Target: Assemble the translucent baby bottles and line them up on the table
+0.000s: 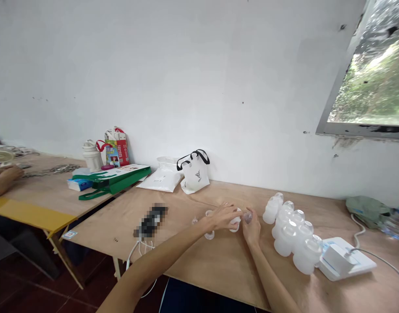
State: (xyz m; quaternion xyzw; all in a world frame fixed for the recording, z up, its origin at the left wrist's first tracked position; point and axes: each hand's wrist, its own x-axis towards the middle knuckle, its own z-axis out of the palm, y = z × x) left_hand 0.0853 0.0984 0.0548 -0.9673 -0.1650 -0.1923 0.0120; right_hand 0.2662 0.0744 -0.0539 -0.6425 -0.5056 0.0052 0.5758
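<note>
My left hand is closed round a small white translucent bottle above the wooden table. Just to its right, my right hand holds a clear domed cap between its fingers, apart from the bottle. A white ring-shaped piece lies beside my left wrist, with another round piece partly hidden behind the wrist. A small clear piece rests further left. Several translucent bottles with clear domed caps stand in rows right of my right hand.
White power strip with adapter and grey-green cloth at right; blurred dark phone with cable at left. White bags stand by the wall. On the left table are a green bag and another person's hand.
</note>
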